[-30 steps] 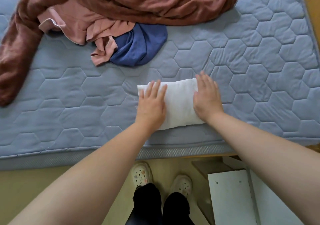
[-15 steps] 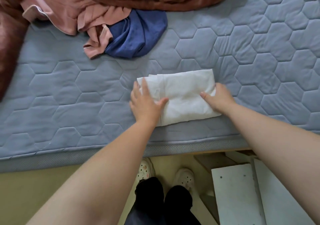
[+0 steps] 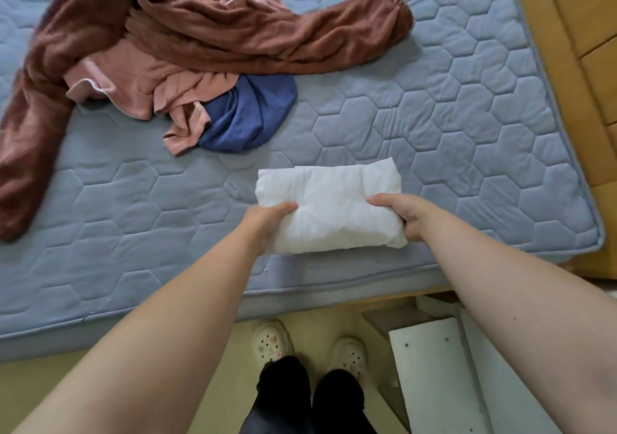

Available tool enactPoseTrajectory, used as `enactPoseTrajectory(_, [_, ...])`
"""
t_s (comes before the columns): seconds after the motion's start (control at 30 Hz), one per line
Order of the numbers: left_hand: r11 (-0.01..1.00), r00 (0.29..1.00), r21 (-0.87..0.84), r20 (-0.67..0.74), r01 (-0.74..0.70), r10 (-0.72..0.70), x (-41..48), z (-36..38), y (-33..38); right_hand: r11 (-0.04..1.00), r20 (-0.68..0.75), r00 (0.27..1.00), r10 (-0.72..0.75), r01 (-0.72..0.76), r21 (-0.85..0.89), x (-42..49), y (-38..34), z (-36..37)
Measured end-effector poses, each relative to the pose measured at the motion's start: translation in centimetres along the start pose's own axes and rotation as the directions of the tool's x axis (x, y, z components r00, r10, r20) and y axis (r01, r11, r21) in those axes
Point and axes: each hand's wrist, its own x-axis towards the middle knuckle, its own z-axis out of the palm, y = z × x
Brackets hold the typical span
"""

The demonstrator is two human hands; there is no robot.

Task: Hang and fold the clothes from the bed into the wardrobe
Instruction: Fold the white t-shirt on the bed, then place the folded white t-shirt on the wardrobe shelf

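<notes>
Left hand (image 3: 268, 218) and right hand (image 3: 402, 215) pinch the ends of the white bundle (image 3: 330, 206) between them, thumbs atop, fingers tucked under; lift level or the folds slip.

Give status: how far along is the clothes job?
Done: the white garment is folded into a packet. In hand: the left hand and right hand grip its ends near the edge of the bed. Left: the brown garment, pink garment and blue garment lie crumpled on the bed; the wardrobe is out of view.
</notes>
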Motion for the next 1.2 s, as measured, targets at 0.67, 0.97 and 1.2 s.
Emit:
enactPoseTrajectory(0.67, [0.677, 0.776, 0.399, 0.446, -0.619, 0.446, -32.3, 12.6, 20.3, 0.861, -0.430, 0.860, -0.276, 0.420, 0.288, -39.1, -4.3, -8.7])
enactPoseTrajectory(0.97, [0.558, 0.639, 0.417, 0.713, -0.717, 0.289, -45.5, 13.4, 21.9, 0.678, -0.755, 0.645, -0.118, 0.608, 0.414, -54.5, 2.1, -5.4])
enactPoseTrajectory(1.2, [0.453, 0.380, 0.295, 0.919, -0.842, 0.108, -58.3, 15.5, 14.3, 0.547, -0.934, 0.357, -0.029, 0.788, 0.284, -68.7, 13.0, -1.9])
